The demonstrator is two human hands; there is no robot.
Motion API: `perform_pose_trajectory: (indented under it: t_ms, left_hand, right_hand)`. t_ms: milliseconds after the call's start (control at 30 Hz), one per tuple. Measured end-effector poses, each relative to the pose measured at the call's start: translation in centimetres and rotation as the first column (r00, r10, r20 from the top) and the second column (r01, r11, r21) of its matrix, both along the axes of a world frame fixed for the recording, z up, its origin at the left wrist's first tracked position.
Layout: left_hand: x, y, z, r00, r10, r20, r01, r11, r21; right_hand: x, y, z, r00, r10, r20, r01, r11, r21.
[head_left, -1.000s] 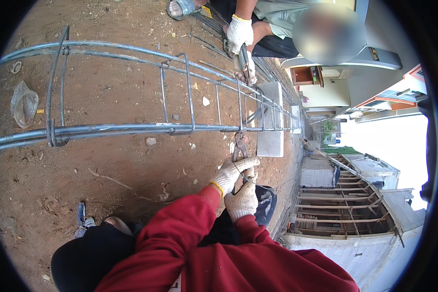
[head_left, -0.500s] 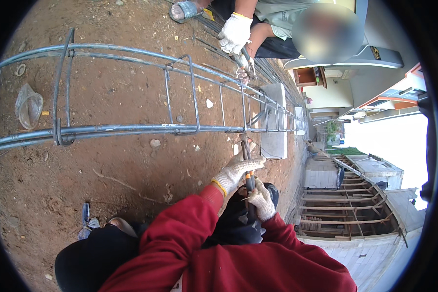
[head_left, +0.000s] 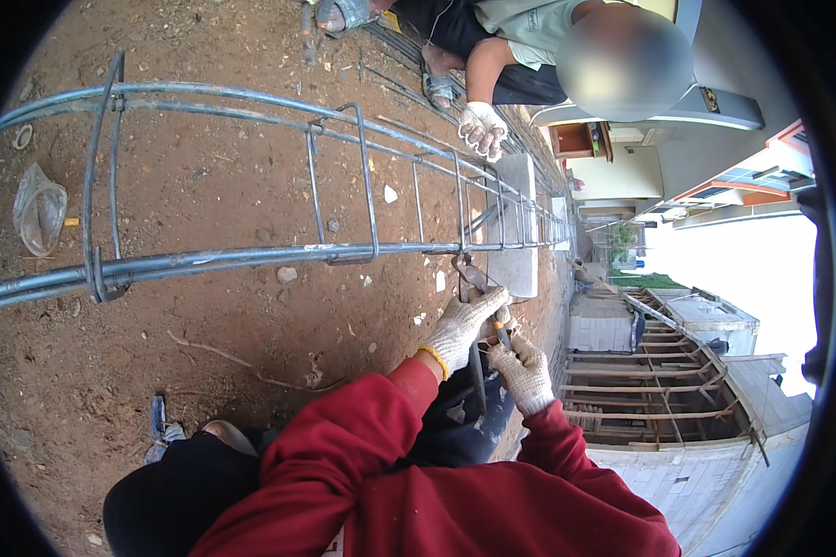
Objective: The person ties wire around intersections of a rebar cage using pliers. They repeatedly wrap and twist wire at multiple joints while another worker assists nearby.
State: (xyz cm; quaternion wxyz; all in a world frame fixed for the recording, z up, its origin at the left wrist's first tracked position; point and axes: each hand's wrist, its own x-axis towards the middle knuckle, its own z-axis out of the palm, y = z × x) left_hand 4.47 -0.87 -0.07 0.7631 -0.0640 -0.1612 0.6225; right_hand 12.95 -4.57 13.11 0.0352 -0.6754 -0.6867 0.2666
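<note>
In the head view, centre frame, the white-gloved left hand (head_left: 460, 327) and right hand (head_left: 522, 369) are both closing around dark metal pincers (head_left: 475, 297), seemingly tying wire where a stirrup meets the long grey steel rebar cage (head_left: 251, 260). Twisting likely follows. The pincers' long axis is pointing up-left toward the cage.

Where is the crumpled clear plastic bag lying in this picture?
In the head view, the plastic bag lies on the red dirt at far left, just beyond the left end of the rebar cage.
</note>
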Motion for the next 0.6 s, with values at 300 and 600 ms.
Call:
perform_pose_trajectory:
  t_ms: [300,600]
  left_hand:
    - [0.8,0.2,2.0,0.998,-0.011,-0.066,-0.013,0.936,-0.353]
    - [-1.0,-1.7,2.2,0.607,-0.186,-0.772,-0.269,0.866,-0.421]
  right_hand:
    - [-3.3,-3.5,1.2,0.625,0.262,0.735,-0.441,0.895,0.057]
    - [0.1,-0.9,-2.5,0.820,0.229,0.525,-0.249,0.968,-0.034]
